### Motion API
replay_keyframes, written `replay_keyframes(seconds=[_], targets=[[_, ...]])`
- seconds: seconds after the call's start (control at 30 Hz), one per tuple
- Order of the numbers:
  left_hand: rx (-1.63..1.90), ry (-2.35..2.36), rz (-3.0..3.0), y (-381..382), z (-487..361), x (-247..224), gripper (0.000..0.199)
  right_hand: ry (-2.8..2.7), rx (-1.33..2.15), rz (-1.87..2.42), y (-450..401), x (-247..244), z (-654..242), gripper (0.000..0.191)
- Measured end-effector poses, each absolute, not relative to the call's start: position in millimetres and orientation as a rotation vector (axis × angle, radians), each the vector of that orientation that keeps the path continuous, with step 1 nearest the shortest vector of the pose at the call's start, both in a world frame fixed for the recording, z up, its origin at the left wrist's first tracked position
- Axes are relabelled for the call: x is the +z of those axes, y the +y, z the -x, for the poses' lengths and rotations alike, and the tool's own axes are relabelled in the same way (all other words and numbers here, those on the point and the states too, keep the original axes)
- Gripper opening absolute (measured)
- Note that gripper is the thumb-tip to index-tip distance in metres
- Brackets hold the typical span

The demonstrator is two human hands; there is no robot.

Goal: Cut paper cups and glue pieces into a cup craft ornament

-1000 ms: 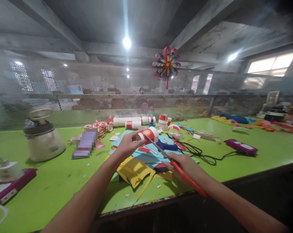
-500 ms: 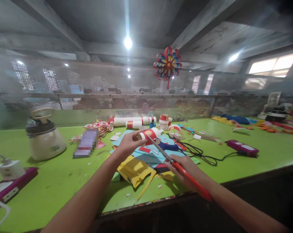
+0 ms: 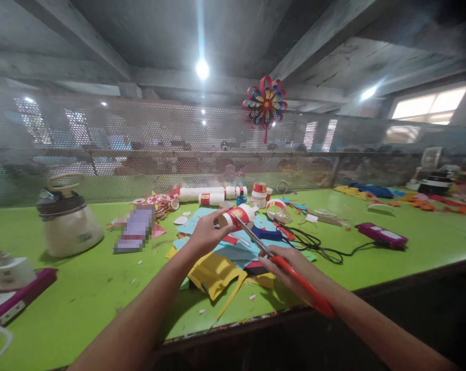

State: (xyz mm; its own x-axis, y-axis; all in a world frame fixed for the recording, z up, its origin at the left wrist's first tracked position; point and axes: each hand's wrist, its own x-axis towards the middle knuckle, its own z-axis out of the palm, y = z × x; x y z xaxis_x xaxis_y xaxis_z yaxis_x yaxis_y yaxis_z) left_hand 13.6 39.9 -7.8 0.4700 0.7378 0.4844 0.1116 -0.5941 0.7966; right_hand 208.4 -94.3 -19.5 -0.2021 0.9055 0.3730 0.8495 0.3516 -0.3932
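Observation:
A red and white paper cup (image 3: 237,215) lies on its side in the air, gripped by my left hand (image 3: 208,233) at its left end. My right hand (image 3: 286,265) is closed around red-handled scissors (image 3: 281,259), whose blades point up and left to the cup's red printed wall. The blade tips touch or overlap the cup; whether they are cutting it I cannot tell. Below the cup lie light blue paper sheets (image 3: 240,251) and crumpled yellow paper (image 3: 214,272). A dark blue-handled tool (image 3: 266,233) rests just behind the scissors' blades.
Stacked paper cups (image 3: 259,196) and a long row of nested cups (image 3: 202,194) stand at the back. A white jug (image 3: 72,226) and a blurred phone-like object (image 3: 135,229) are on the left. A purple power strip (image 3: 383,235) with a black cable lies right on the green table (image 3: 101,293).
The whole view has shifted slightly to the left. Both hands keep their hold, and the cup appears turned a little against the scissor blades.

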Motion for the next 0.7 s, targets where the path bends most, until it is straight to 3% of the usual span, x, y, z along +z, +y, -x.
replay_keyframes(seconds=[0.3,0.7], targets=[[1.145,0.772,-2.063,37,-13,-2,0.054,-2.101,0.041,1.539,-89,-30,-211,0.02],[1.216,0.727,-2.095,35,-16,-7,0.051,-2.08,-0.022,1.581,-92,-28,-211,0.028]])
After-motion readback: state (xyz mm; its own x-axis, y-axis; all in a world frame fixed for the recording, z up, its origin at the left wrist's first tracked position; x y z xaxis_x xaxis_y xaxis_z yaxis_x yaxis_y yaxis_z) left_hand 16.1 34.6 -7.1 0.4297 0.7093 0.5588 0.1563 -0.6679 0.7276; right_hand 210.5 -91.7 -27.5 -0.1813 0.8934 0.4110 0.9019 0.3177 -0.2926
